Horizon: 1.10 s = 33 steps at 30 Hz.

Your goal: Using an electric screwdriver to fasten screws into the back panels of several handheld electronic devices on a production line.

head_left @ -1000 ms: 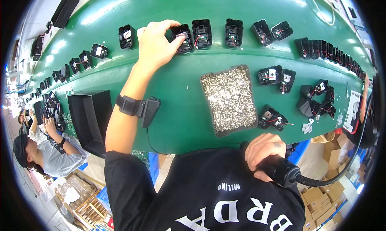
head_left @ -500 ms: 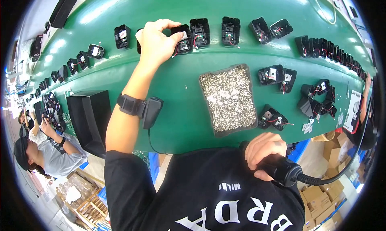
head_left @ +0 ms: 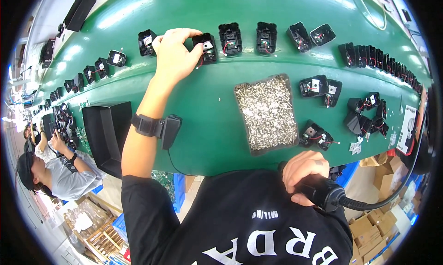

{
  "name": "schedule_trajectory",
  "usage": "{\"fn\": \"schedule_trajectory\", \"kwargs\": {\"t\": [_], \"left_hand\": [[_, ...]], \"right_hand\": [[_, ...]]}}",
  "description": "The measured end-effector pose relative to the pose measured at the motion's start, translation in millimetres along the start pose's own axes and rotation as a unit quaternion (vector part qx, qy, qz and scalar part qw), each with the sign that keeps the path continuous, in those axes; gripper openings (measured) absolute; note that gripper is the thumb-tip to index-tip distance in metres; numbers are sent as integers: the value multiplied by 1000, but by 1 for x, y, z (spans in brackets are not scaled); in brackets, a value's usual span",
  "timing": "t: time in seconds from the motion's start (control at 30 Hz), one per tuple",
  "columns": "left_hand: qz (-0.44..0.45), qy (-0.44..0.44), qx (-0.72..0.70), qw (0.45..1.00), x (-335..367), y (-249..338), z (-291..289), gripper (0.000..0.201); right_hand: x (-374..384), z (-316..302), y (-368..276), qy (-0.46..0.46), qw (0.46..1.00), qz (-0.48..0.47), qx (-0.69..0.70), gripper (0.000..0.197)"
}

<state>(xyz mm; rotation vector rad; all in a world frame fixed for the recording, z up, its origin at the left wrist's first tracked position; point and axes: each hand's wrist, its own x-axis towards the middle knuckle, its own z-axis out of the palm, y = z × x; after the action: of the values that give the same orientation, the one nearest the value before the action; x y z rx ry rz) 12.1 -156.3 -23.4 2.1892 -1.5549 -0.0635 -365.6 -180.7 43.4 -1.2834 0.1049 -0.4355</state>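
My left hand (head_left: 177, 52) reaches over the bench, thumb and forefinger closed on the left edge of an open black plastic housing (head_left: 210, 55). Inside it are a pale square plate (head_left: 207, 45), a small green board and a red wire. To its right stands another open housing (head_left: 230, 39) with a red wire. Close to my body, my right hand (head_left: 304, 172) is wrapped round a black corded power screwdriver (head_left: 320, 191); its tip is hidden. A dark tray (head_left: 253, 149) heaped with small silver screws (head_left: 267, 112) lies between my hands.
More housings (head_left: 266, 38) line the green bench (head_left: 203, 122), with a dense row (head_left: 376, 57) at right. An empty-looking black bin (head_left: 108, 135) stands at left. The screwdriver's cable (head_left: 404, 191) curves up on the right. A co-worker (head_left: 60, 172) works at far left.
My left thumb has drawn back from the pale plate, which now shows more fully in the housing. The view has shifted slightly. My right hand stays on the screwdriver.
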Motion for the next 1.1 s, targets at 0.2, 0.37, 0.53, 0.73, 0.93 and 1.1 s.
{"fn": "schedule_trajectory", "kwargs": {"t": [0.2,0.37,0.53,0.73,0.93,1.1], "left_hand": [[-63,0,-29,998,8,15,-6,26],[-81,55,-95,991,-4,9,11,25],[-12,73,-85,994,-11,0,15,24],[13,84,-34,996,-13,3,11,28],[-62,67,-83,992,-10,13,8,26],[-57,82,-92,991,-12,9,9,23]], "right_hand": [[-2,1,-3,2,1000,-1,4,27],[-3,0,-1,-16,1000,-26,-1,24],[-4,-2,-3,-20,1000,-5,0,25],[-3,-3,-2,-23,1000,-8,-7,27],[-3,-2,-2,-25,1000,-12,-6,27],[-2,-2,-3,-30,1000,-9,-2,28]]}}
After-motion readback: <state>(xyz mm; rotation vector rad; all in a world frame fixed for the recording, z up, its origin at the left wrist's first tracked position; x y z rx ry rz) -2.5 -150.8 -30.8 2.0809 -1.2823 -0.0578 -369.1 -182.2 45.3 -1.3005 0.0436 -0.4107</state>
